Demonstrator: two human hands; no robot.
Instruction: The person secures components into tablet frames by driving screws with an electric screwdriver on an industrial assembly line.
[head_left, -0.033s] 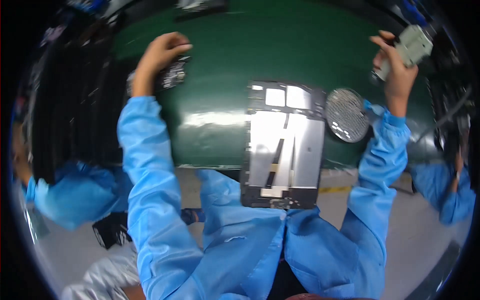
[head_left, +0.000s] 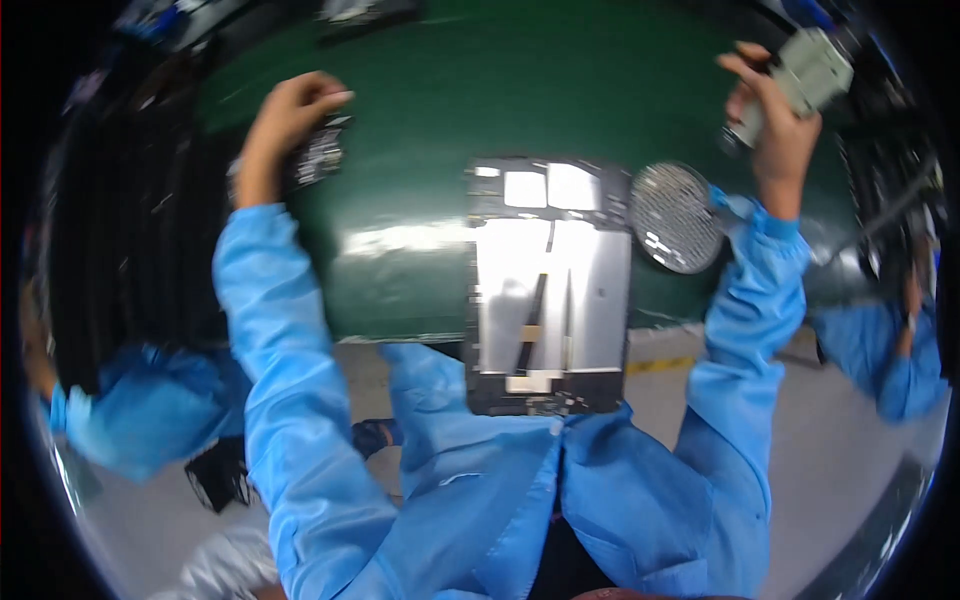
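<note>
Over the far left of the green bench my left hand (head_left: 297, 108) is closed, thumb and fingertips together. Whatever is in the pinch, if anything, is hidden. Small shiny metal parts (head_left: 320, 158) lie just beneath and beside it. At the far right, my right hand (head_left: 783, 125) wraps around a pale grey-green electric screwdriver (head_left: 815, 75), whose dark tip points down and left. Between my arms lies an opened tablet-like device (head_left: 600, 300), its silver battery panels and dark ribbon cable exposed. Its near end overhangs the bench edge. Neither hand touches it.
A round dish of small bead-like pieces (head_left: 678, 218) stands right of the device, by my right cuff. Black racks or stacked trays (head_left: 140, 230) line the left side. A dark object (head_left: 365, 12) sits at the far edge. Blue-sleeved people (head_left: 145, 410) are at both sides.
The whole picture has shifted slightly left. My hands keep nearly the same places over the bench, the right one still around the electric screwdriver.
</note>
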